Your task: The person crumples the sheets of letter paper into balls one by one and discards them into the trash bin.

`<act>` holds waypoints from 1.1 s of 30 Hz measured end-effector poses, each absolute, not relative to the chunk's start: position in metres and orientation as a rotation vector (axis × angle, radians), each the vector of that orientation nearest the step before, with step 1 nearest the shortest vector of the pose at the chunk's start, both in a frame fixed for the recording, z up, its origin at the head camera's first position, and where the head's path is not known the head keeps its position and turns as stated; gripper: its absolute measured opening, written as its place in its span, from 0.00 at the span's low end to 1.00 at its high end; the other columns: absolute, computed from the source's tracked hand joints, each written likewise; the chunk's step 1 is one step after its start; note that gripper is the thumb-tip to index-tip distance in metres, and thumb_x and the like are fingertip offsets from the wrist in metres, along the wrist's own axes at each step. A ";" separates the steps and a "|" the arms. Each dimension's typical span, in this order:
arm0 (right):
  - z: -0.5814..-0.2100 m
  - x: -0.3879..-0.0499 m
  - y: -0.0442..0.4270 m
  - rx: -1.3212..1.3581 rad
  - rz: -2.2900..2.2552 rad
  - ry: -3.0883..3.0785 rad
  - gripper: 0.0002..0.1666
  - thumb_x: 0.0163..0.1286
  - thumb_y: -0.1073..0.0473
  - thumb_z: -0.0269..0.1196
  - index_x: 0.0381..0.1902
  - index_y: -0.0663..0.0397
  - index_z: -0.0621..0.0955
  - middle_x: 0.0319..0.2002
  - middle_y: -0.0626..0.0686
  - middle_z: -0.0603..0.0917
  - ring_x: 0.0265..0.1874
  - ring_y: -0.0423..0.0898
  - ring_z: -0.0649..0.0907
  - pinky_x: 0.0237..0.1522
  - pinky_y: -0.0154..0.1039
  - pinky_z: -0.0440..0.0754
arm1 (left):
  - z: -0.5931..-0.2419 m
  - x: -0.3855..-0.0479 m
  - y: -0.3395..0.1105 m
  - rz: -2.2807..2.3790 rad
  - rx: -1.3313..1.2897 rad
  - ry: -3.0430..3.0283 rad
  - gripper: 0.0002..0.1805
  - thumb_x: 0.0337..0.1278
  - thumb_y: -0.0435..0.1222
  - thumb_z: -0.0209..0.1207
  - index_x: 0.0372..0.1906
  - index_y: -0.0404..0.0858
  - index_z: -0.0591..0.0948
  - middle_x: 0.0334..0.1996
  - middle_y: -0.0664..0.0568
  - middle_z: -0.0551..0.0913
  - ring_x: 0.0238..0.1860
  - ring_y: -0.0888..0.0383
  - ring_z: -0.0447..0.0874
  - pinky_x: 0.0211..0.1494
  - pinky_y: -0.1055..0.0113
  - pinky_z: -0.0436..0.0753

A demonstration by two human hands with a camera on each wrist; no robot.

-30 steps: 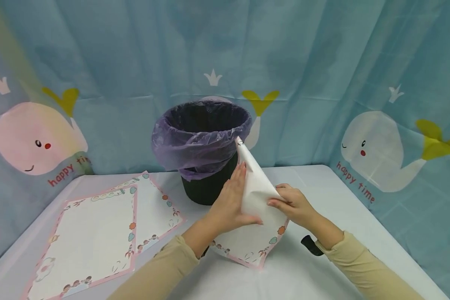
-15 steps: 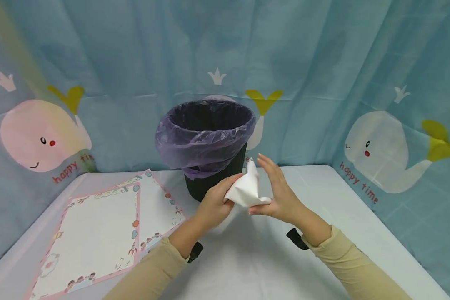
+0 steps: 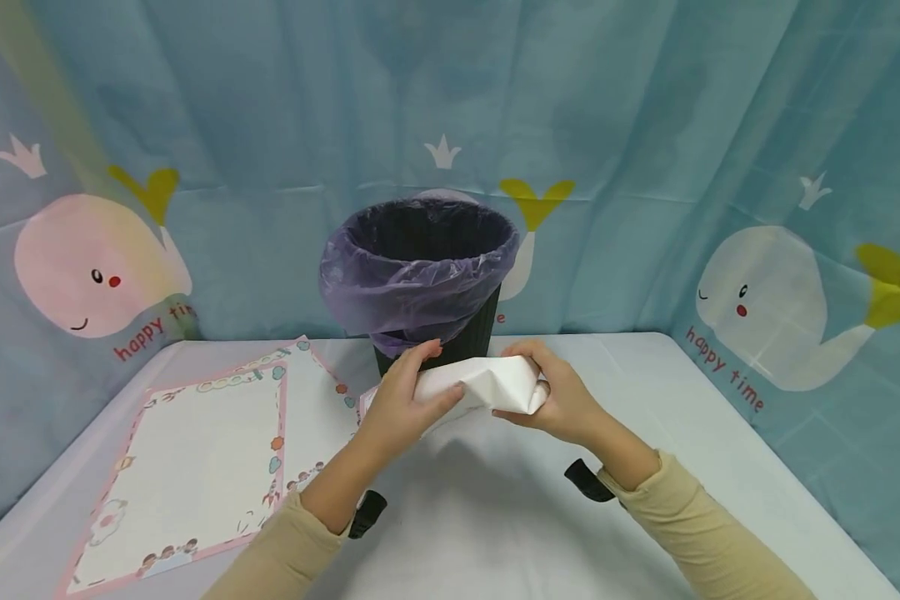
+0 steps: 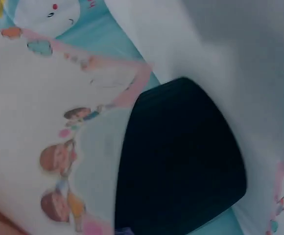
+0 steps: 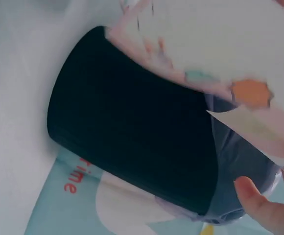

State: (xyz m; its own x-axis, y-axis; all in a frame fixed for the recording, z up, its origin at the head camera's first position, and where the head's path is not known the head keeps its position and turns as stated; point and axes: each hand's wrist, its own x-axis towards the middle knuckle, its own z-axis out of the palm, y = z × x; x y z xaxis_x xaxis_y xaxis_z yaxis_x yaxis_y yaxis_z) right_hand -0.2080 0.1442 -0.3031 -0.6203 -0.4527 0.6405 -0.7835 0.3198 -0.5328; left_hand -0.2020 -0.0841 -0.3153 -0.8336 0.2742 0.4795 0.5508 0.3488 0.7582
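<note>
A partly folded and crumpled sheet of paper (image 3: 487, 383) is held between both hands above the table, in front of the bin. Its white back faces me in the head view. My left hand (image 3: 405, 404) grips its left part, thumb on the near side and fingers behind. My right hand (image 3: 566, 400) grips the bunched right end, thumb underneath and fingers over the top. In the left wrist view the sheet's pink border and printed children (image 4: 59, 156) show; the right wrist view shows an orange badge print (image 5: 252, 93) and a fingertip of my right hand (image 5: 262, 205).
Behind the hands stands a black bin (image 3: 474, 333) lined with a purple bag (image 3: 412, 292). Two pink-bordered sheets (image 3: 202, 467) lie overlapping at the left of the white table (image 3: 570, 542). A blue whale-print curtain (image 3: 607, 108) surrounds the back and sides.
The held sheet went from hanging mostly spread to a compact folded bundle. My right hand has closed round its right end, and my left hand has shifted left along it.
</note>
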 end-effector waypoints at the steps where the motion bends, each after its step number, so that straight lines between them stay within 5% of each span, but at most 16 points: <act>1: -0.304 -0.208 0.143 1.094 1.219 -2.185 0.37 0.41 0.75 0.76 0.48 0.58 0.71 0.44 0.59 0.78 0.40 0.45 0.77 0.34 0.40 0.80 | -0.315 -0.200 -0.086 -1.510 -0.691 -2.401 0.38 0.60 0.45 0.62 0.69 0.32 0.63 0.65 0.41 0.69 0.65 0.44 0.66 0.64 0.44 0.67; 4: -0.309 -0.209 0.137 1.086 1.235 -2.069 0.34 0.40 0.80 0.73 0.45 0.58 0.72 0.40 0.61 0.79 0.36 0.43 0.77 0.30 0.37 0.79 | -0.315 -0.196 -0.086 -1.721 -0.671 -2.501 0.45 0.65 0.57 0.54 0.73 0.31 0.56 0.70 0.39 0.61 0.69 0.43 0.61 0.68 0.45 0.63; 7: -0.313 -0.212 0.127 1.066 1.240 -1.912 0.28 0.40 0.84 0.69 0.37 0.59 0.74 0.33 0.60 0.79 0.30 0.42 0.75 0.26 0.34 0.74 | -0.312 -0.194 -0.081 -2.048 -0.741 -2.453 0.54 0.59 0.66 0.50 0.75 0.31 0.49 0.72 0.37 0.54 0.70 0.43 0.56 0.70 0.45 0.58; 12: -0.322 -0.216 0.106 1.015 1.150 -1.754 0.19 0.44 0.82 0.67 0.31 0.59 0.78 0.28 0.56 0.79 0.27 0.47 0.73 0.29 0.37 0.71 | -0.307 -0.190 -0.072 -2.243 -0.728 -2.385 0.62 0.46 0.70 0.57 0.75 0.37 0.47 0.65 0.39 0.61 0.61 0.45 0.65 0.62 0.47 0.67; 17: -0.335 -0.217 0.103 1.114 1.051 -1.923 0.26 0.55 0.73 0.67 0.53 0.61 0.78 0.50 0.62 0.80 0.47 0.57 0.77 0.46 0.49 0.77 | -0.304 -0.193 -0.074 -2.234 -0.509 -2.299 0.48 0.57 0.50 0.63 0.75 0.40 0.51 0.60 0.40 0.66 0.55 0.46 0.70 0.55 0.51 0.75; 20: -0.345 -0.217 0.109 1.200 1.035 -2.004 0.29 0.66 0.63 0.65 0.64 0.59 0.73 0.59 0.64 0.75 0.56 0.58 0.74 0.53 0.53 0.76 | -0.305 -0.195 -0.076 -2.203 -0.419 -2.294 0.46 0.55 0.37 0.63 0.75 0.40 0.52 0.60 0.39 0.68 0.54 0.45 0.71 0.53 0.52 0.76; 25: -0.341 -0.216 0.118 1.197 1.129 -2.030 0.34 0.69 0.47 0.63 0.66 0.60 0.70 0.61 0.61 0.73 0.57 0.56 0.73 0.55 0.52 0.74 | -0.311 -0.194 -0.077 -2.153 -0.432 -2.229 0.39 0.51 0.29 0.61 0.70 0.33 0.61 0.50 0.39 0.74 0.43 0.50 0.76 0.43 0.61 0.79; 29: -0.325 -0.214 0.121 1.161 1.313 -2.181 0.44 0.66 0.39 0.62 0.69 0.60 0.64 0.69 0.61 0.62 0.65 0.57 0.65 0.55 0.59 0.70 | -0.311 -0.191 -0.079 -2.105 -0.504 -2.178 0.33 0.51 0.26 0.58 0.65 0.29 0.65 0.45 0.39 0.76 0.38 0.52 0.77 0.38 0.63 0.80; 33: -0.312 -0.215 0.124 1.162 1.515 -2.307 0.52 0.64 0.39 0.65 0.73 0.61 0.57 0.70 0.61 0.59 0.63 0.57 0.67 0.56 0.58 0.72 | -0.307 -0.186 -0.080 -2.053 -0.591 -2.160 0.31 0.51 0.24 0.53 0.65 0.31 0.66 0.46 0.38 0.75 0.37 0.52 0.75 0.37 0.63 0.79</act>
